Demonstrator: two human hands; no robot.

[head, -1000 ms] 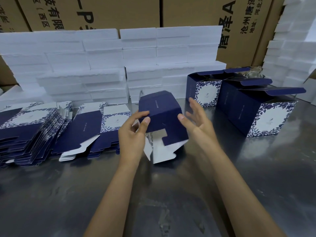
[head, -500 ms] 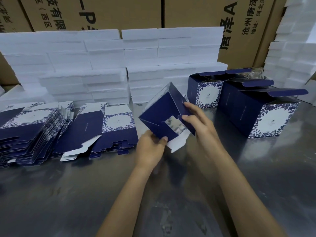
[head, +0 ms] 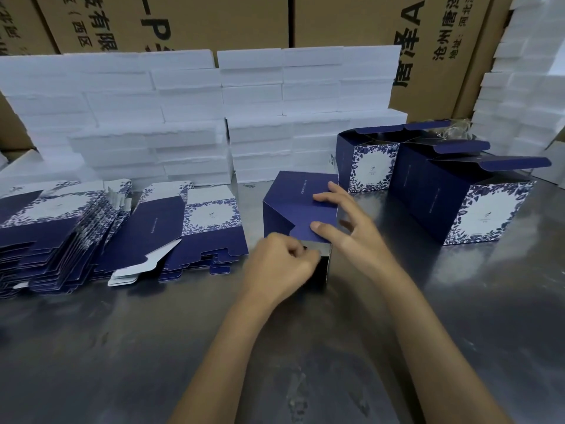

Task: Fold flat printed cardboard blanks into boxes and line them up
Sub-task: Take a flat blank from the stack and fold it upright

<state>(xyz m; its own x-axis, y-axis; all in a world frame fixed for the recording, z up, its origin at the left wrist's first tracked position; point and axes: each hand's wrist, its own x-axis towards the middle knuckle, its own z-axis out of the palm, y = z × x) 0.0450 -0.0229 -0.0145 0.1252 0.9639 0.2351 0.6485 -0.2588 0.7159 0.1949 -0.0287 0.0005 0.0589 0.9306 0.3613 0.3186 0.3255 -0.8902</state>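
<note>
A navy blue box (head: 293, 206) stands on the metal table in the middle, its bottom flaps facing up. My right hand (head: 351, 231) presses straight fingers on the top flaps. My left hand (head: 281, 264) has its fingers curled at the box's near edge, pinching a flap there. Flat printed blanks (head: 195, 237) lie in fanned piles to the left, with a larger pile (head: 46, 234) further left. Folded boxes with open lids stand in a line at the right: a near one (head: 477, 206) and a far one (head: 367, 163).
White foam blocks (head: 189, 117) are stacked along the back and at the right (head: 526, 96). Brown shipping cartons (head: 214, 22) rise behind them. The steel table (head: 153, 347) stretches toward me.
The box was held tilted in the air; now it stands on the table. My right hand moved onto its top flaps and my left hand came to its near edge.
</note>
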